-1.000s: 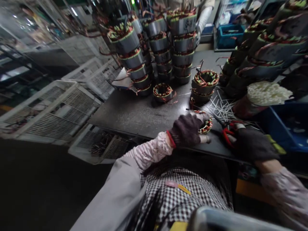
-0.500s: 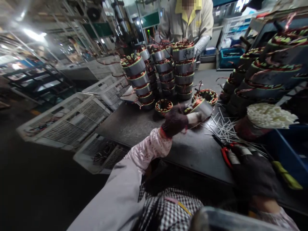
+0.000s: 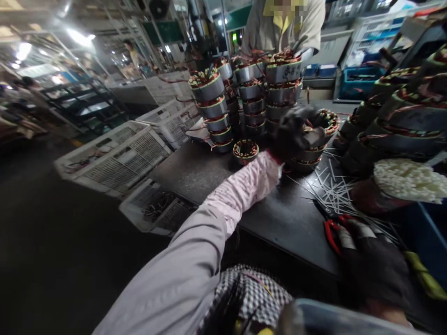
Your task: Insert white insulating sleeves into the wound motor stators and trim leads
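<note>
My left hand [image 3: 295,132], in a dark glove and blurred by motion, is closed on a wire-wound motor stator [image 3: 328,123] at the middle of the bench. The taped thumb lies across the stator's near side, and some fingers are hidden. Right below it is another stator [image 3: 307,164]; I cannot tell whether the two touch. A small stator [image 3: 245,150] sits alone to the left. At the lower right my gloved right hand [image 3: 375,260], its fingertips taped, is closed on red-handled scissors [image 3: 331,232]. Their dark blades point at loose white sticks [image 3: 333,188].
Tall stator stacks stand at the back [image 3: 213,109] and on the right [image 3: 412,116]. A tub of white sticks [image 3: 407,179] is beside a blue bin [image 3: 428,228]. White crates [image 3: 115,160] stand left of the dark bench [image 3: 195,174]. A co-worker [image 3: 284,32] is across the bench.
My left hand has carried the stator forward and to the right, over the spot where another stator lay. My right hand stays on the scissors. The whole view has turned slightly left.
</note>
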